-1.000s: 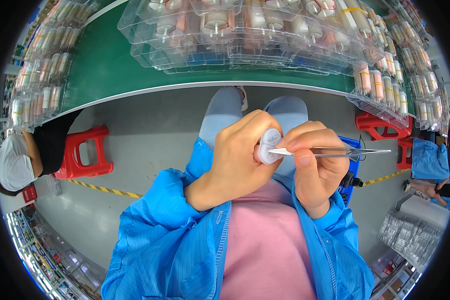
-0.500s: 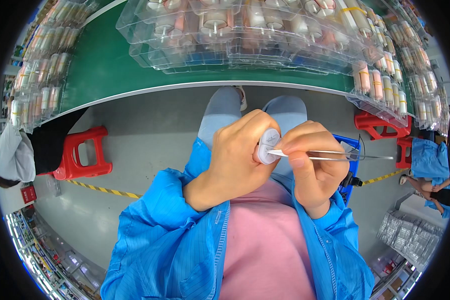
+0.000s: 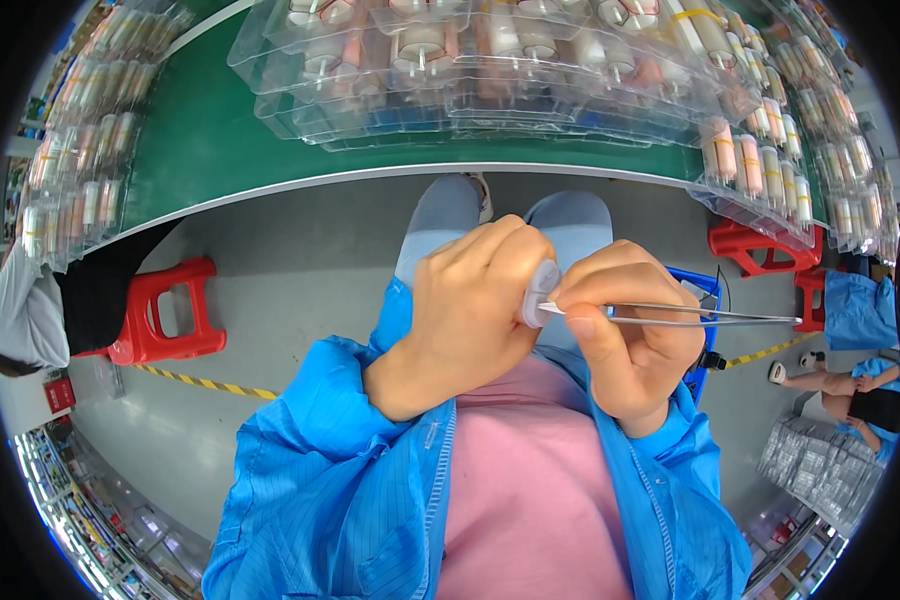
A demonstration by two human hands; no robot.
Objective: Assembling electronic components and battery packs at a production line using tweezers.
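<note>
My left hand (image 3: 470,310) is closed round a small pale grey, oval-ended piece (image 3: 540,283); most of that piece is hidden inside the fist. Between the thumb and fingers of my right hand (image 3: 635,335) is a pair of metal tweezers (image 3: 740,318), with the bent end sticking out to the right. A small white pointed tip (image 3: 551,308) reaches from my right fingertips to the grey end face. Whether it belongs to the tweezers or is held by them, I cannot tell. Both hands meet above my lap.
Stacked clear plastic trays (image 3: 390,115) with pink and white cylindrical parts stand on the green table (image 3: 200,150) ahead. Red stools (image 3: 175,315) stand at left and right. A blue crate (image 3: 705,285) is beside my right hand. Other people sit at both sides.
The grey piece has turned, so its end face shows narrower. My right hand and the tweezers have shifted slightly right. A seated person at the far right has moved their legs.
</note>
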